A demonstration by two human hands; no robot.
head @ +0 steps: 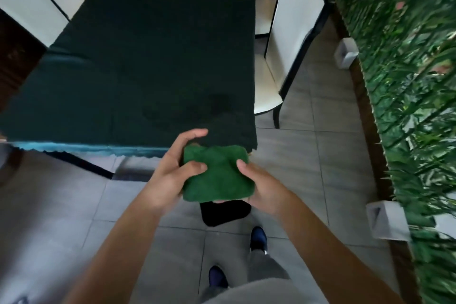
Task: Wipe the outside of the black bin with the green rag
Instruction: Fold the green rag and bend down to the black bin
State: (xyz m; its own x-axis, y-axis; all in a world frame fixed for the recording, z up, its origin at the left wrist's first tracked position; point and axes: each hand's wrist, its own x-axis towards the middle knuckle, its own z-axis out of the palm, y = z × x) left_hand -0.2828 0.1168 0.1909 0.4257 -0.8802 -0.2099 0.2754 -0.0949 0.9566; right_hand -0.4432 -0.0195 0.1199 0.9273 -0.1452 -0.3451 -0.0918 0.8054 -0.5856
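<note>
Both hands met in the middle of the head view, holding a folded green rag (218,173) between them. The left hand (172,170) gripped the rag's left edge, thumb laid across its top face and fingers curled round its far side. The right hand (261,185) gripped the right edge, thumb on top and the other fingers tucked underneath, out of sight. The rag looked like a thick, roughly square pad held flat in the air, just in front of the table's near corner.

Directly below the rag stood the black bin (225,212) on the floor (320,168), mostly hidden by the rag and hands; only its near part showed as a dark rounded shape. The rag was above the bin, and whether it touched the bin could not be told.

A table under a dark green cloth (148,57) filled the upper left, its cloth hanging over the near edge. White chairs with black frames stood beside it, one on the right (291,39) and others at the upper left (32,0). A green hedge wall (407,69) ran along the right, with two pale blocks (385,219) at its base. Two dark blue shoes (258,238) and grey trousers (266,269) showed near the bottom, close behind the bin. The floor was grey tile.
</note>
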